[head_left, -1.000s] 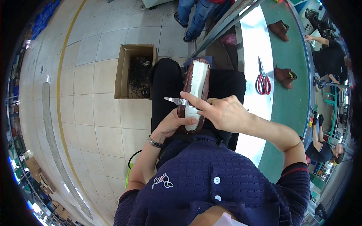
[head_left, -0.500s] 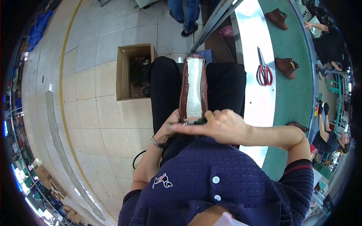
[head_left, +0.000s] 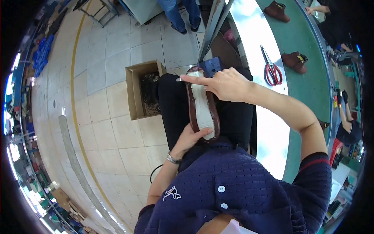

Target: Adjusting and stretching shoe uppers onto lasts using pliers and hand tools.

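Observation:
A dark red-brown shoe (head_left: 215, 114) lies sole up across my lap, its long white underside facing me. Around its near end my left hand (head_left: 191, 137) is closed, the thumb pressed on the white surface. My right hand (head_left: 230, 84) is over the far end of the shoe, with the index finger stretched out to the left across it. Its other fingers are curled in. A small pale glint shows at the index fingertip; whether the curled fingers hold anything is hidden.
An open cardboard box (head_left: 131, 93) with dark tangled scraps stands on the floor at left. On the white bench strip (head_left: 269, 113) at right lie red-handled scissors (head_left: 272, 72). Brown ankle boots (head_left: 295, 62) sit on the green belt (head_left: 290, 37) beyond. A person's legs (head_left: 177, 13) show ahead.
My right hand has moved from the near end of the shoe to its far end. The shoe has tilted slightly, and my left thumb now lies on its white underside.

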{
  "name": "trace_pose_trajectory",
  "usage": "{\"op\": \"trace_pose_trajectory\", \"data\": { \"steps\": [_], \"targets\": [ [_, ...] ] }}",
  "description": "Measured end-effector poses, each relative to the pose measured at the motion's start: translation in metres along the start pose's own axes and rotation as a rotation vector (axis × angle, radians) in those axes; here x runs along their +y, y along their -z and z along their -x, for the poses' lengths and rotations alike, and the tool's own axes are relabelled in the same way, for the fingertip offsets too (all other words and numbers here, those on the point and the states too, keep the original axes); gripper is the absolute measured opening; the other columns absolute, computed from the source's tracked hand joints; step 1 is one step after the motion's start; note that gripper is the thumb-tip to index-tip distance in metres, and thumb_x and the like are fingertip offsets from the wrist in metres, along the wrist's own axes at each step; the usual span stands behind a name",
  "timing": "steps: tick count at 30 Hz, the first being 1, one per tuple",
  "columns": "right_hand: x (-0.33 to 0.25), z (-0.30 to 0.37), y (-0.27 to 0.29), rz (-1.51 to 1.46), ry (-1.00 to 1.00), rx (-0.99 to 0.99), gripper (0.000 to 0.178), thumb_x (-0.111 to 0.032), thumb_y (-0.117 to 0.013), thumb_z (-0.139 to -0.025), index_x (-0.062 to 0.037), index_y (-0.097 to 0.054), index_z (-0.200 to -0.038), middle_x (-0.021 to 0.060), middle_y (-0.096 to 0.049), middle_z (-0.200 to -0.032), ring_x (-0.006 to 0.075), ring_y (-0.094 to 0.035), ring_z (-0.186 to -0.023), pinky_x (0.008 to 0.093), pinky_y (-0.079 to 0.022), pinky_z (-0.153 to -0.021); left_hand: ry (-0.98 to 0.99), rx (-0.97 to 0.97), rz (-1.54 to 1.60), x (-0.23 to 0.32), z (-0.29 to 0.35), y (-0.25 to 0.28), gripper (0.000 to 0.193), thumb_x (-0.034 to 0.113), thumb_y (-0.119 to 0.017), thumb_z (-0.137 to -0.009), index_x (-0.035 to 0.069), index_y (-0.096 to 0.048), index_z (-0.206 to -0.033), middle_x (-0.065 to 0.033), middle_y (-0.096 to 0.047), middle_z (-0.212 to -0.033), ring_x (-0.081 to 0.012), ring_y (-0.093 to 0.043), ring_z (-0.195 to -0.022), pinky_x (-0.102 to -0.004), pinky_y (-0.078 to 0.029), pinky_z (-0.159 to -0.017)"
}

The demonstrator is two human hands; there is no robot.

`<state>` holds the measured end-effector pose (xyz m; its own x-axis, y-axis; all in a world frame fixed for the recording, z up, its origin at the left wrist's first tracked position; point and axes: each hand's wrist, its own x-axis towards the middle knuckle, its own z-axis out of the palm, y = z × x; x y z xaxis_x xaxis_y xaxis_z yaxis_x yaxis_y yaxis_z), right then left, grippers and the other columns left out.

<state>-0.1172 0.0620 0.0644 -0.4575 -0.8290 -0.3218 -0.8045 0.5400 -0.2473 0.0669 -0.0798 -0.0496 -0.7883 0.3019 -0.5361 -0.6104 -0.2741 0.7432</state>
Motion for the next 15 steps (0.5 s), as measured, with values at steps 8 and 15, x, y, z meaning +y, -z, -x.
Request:
{"op": "trace_pose_trajectory", "data": {
  "steps": [8, 15],
  "targets": [
    [0.039, 0.065, 0.004, -0.751, -0.332, 0.403, 0.070, -0.011, -0.053, -0.096, -0.0178, -0.016, -0.154, 0.0118, -0.064, -0.068, 0.0204, -0.063, -0.057, 0.0348, -0.050, -0.058, -0.572, 0.054, -0.981, 0.077, -0.034, -0.053, 0.050, 0.034, -0.077, -0.077, -0.003, -0.060, -0.105, -0.0181, -0.068, -0.083, -0.0320, -0.067, -0.080, -0.0390, -0.052, -0.077],
    [0.055, 0.120, -0.012, -1.070, -0.633, 0.342, 0.061, -0.015, -0.053, -0.098, -0.0005, -0.023, -0.150, 0.0053, -0.067, -0.084, 0.0105, -0.064, -0.071, 0.0224, -0.047, -0.057, -0.463, -0.287, -1.155, 0.160, -0.174, -0.014, 0.047, 0.034, -0.071, -0.079, 0.001, -0.068, -0.113, -0.0219, -0.069, -0.096, -0.0352, -0.066, -0.090, -0.0367, -0.050, -0.079]
  ]
}}
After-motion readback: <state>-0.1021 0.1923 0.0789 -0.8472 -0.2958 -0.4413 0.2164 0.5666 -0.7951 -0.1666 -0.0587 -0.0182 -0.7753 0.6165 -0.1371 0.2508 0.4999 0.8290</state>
